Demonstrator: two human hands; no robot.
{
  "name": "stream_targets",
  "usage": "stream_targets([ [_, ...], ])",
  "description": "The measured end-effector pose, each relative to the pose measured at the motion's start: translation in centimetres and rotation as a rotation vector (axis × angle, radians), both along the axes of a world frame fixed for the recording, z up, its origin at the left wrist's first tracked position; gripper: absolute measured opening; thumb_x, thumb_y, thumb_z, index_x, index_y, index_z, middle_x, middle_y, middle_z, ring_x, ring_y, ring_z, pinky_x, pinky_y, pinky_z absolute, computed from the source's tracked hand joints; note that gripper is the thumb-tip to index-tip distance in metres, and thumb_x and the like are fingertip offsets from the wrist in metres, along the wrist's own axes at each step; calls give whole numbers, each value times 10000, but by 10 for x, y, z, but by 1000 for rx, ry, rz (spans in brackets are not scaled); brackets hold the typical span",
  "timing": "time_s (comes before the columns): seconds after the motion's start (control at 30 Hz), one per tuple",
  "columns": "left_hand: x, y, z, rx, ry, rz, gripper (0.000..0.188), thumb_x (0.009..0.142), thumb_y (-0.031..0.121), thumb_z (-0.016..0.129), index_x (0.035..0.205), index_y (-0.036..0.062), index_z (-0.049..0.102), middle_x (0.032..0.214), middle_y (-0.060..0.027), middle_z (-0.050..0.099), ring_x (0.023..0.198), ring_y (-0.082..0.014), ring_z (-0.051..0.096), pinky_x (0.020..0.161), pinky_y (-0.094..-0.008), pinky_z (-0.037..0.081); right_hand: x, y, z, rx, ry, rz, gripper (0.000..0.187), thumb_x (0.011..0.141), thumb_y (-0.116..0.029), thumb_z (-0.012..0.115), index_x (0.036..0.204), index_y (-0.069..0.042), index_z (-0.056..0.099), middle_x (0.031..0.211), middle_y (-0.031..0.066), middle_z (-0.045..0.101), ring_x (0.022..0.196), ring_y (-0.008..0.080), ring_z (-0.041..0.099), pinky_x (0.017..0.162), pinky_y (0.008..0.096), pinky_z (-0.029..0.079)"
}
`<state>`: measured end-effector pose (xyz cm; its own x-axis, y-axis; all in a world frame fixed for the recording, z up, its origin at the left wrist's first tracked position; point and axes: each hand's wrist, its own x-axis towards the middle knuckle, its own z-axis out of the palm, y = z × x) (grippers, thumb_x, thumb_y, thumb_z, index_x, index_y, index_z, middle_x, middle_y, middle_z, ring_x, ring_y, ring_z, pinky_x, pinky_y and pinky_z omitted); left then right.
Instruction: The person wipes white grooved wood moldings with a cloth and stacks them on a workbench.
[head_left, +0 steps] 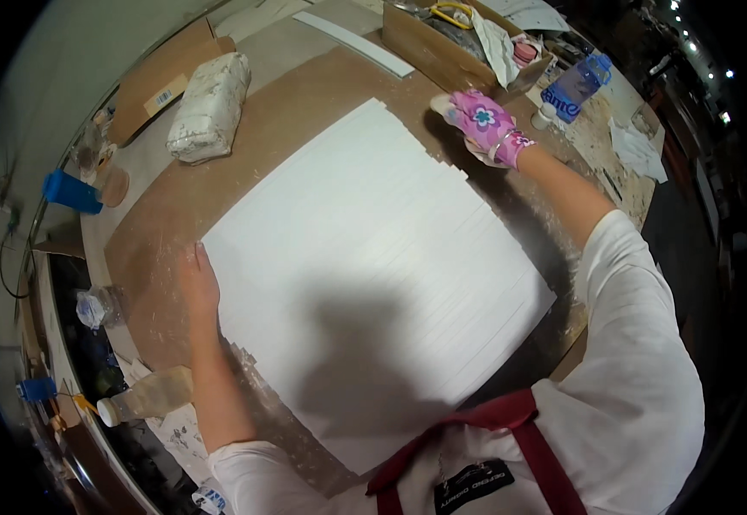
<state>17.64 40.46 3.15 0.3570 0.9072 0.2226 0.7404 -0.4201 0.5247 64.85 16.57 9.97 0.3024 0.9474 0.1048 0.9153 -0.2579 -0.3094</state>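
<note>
One bare left hand (197, 287) is laid flat, fingers together, against the near-left edge of one block of white strips (373, 275). One gloved right hand (480, 124) is curled over the far corner; whether anything is pinched cannot be told.

Bare board (305, 94) beyond white strips (365, 257) free; wrapped block (210, 107), cardboard tray (429, 47) flank it.

two hands (197, 283), three bottles (575, 86), one white bag (210, 107), two cardboard boxes (442, 47).

The strips (365, 266) are white, the tabletop (296, 94) is brown, the glove (485, 120) is pink with flowers, the apron straps (511, 416) are red.
</note>
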Motion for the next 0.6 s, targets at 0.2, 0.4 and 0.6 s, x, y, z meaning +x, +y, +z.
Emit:
stream_targets([
  [0.2, -23, 22, -26, 78, 44, -32, 377, 1011, 246, 406, 1161, -45, 592, 1155, -260, 603, 1078, -398, 572, 951, -433, 429, -78, 13, -15, -102, -268, 263, 345, 917, -267, 532, 1215, -96, 567, 1192, 179, 551, 1112, 361, 547, 989, 402, 442],
  [0.4, -24, 13, -23, -61, -345, 84, 298, 996, 191, 415, 1082, -33, 593, 1097, -225, 622, 1044, -376, 584, 920, -404, 441, -93, 62, 51, 243, 35, 334, 248, 952, -177, 454, 1143, -90, 586, 1087, 163, 575, 1034, 331, 554, 904, 381, 467],
  [0.6, -8, 14, -32, -97, -328, 66, 309, 1008, 191, 402, 1128, -34, 577, 1122, -210, 619, 1060, -339, 581, 926, -384, 430, -241, 174, -58, 283, -286, 237, 138, 747, -37, 564, 846, -26, 660, 879, 188, 652, 822, 301, 659, 676, 398, 560],
])
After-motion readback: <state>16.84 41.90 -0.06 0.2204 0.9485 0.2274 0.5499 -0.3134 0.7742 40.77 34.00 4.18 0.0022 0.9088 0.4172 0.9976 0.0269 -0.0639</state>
